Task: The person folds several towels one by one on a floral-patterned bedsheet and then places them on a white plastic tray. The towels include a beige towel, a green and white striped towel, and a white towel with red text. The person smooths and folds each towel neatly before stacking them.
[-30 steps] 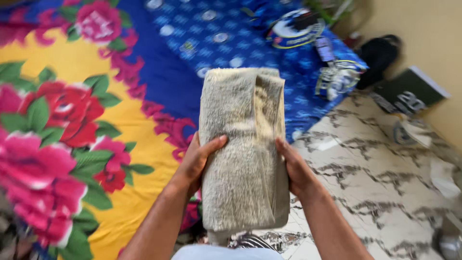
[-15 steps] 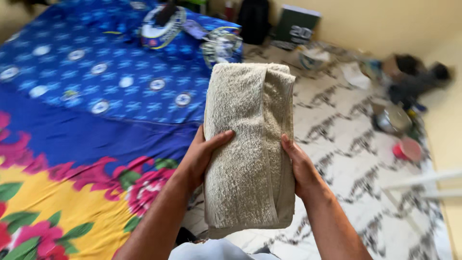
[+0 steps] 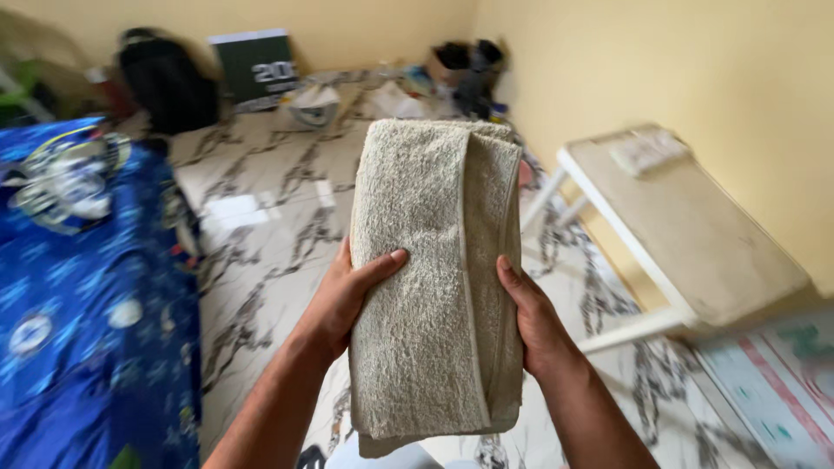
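Blue bedsheet (image 3: 78, 347) lies at left, w/ a black bag (image 3: 169, 82) behind it on the marble floor (image 3: 261, 252). Left hand (image 3: 343, 295) and right hand (image 3: 534, 321) are closed around the sides of a folded beige towel (image 3: 430, 269), held up in the middle, thumbs on front. White table (image 3: 686, 226) stands at right, near the yellow wall (image 3: 678, 69).

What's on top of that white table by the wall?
A small pale flat thing lies at the far end of the white table; too blurred to identify. The rest shows bare.

Dark green flat box (image 3: 255, 62) with white top edge is leaning against far wall, beside black backpack (image 3: 167, 80).
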